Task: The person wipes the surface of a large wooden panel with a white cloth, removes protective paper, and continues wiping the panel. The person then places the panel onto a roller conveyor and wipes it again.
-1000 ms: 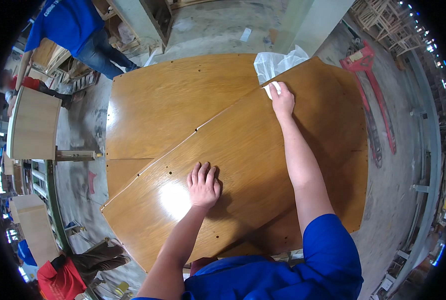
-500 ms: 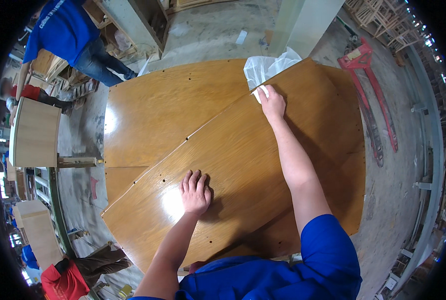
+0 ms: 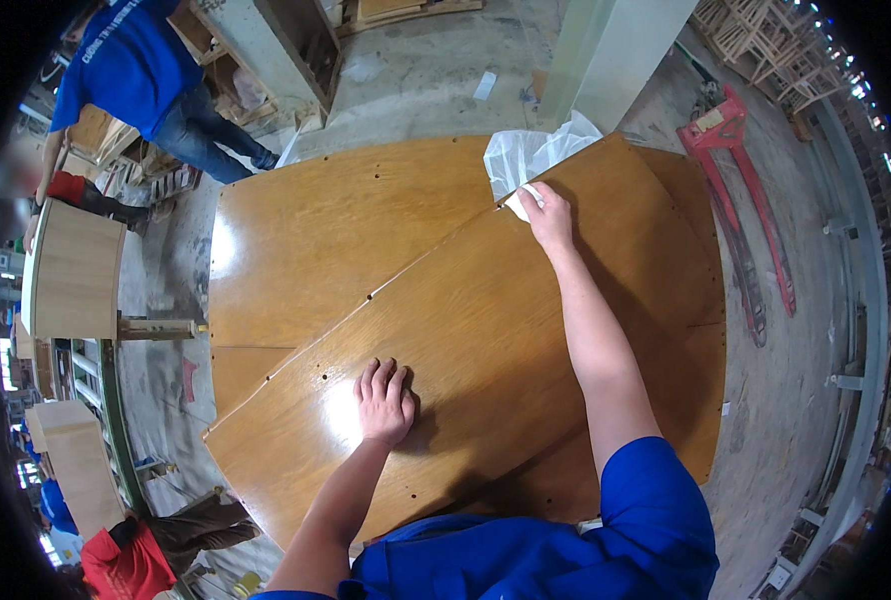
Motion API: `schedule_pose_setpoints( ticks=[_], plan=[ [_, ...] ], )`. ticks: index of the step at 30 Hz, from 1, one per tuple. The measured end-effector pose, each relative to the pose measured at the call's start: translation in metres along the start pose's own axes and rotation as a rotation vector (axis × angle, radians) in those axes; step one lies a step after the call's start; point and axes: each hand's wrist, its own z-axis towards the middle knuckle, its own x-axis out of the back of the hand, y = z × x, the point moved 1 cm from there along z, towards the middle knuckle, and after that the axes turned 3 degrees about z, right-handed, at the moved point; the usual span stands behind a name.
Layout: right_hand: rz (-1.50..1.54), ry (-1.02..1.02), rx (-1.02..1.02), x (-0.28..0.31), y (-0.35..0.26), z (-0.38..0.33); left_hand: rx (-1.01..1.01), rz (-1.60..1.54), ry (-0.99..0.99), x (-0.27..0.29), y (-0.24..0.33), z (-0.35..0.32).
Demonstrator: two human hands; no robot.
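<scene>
My right hand (image 3: 552,218) is closed around a folded white cloth (image 3: 522,206), pressing it at the far long edge of a brown wooden panel (image 3: 466,330). Most of the cloth is hidden under the fingers. Toward the near left part of that same panel, my left hand (image 3: 385,405) lies flat with its fingers spread, holding nothing. The panel lies slantwise across other glossy brown panels (image 3: 306,225), and small dark holes show along its edge. A crumpled sheet of translucent white plastic (image 3: 531,152) sticks out beyond the edge, just past my right hand.
A red pallet jack (image 3: 718,125) stands on the floor at right. A pale pillar (image 3: 611,70) rises beyond the panels. At left are a pale wooden cabinet (image 3: 76,270), a co-worker in a blue shirt (image 3: 136,65) and another in red (image 3: 131,565).
The view has tilted slightly, so the panels appear lower. My right hand keeps the cloth at nearly the same spot on the edge, and my left hand stays flat on the panel.
</scene>
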Motion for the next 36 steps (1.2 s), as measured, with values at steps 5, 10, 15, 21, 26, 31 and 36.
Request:
schedule_pose_setpoints(
  ticks=[5, 10, 15, 21, 26, 31, 36],
  plan=[
    [-0.121, -0.025, -0.027, -0.004, -0.001, 0.001, 0.000, 0.012, -0.001, -0.001, 0.000, 0.000],
    [-0.166, -0.062, -0.019, -0.005, -0.007, 0.001, 0.024, 0.018, -0.032, -0.002, -0.002, -0.001],
    [-0.197, 0.067, 0.007, 0.006, 0.007, 0.009, 0.016, 0.004, -0.032, -0.003, -0.001, 0.000],
    [-0.261, 0.187, -0.040, 0.031, 0.031, 0.033, 0.002, 0.008, -0.028, -0.004, -0.001, -0.001],
    [-0.267, 0.325, -0.045, 0.052, 0.049, 0.058, -0.021, 0.019, -0.027, -0.004, -0.001, 0.000],
    [-0.343, 0.432, -0.112, 0.073, 0.066, 0.086, -0.036, 0.036, -0.056, -0.002, -0.002, -0.002],
    [-0.360, 0.515, -0.152, 0.099, 0.080, 0.111, -0.056, 0.025, -0.043, -0.002, -0.001, 0.001]
  ],
)
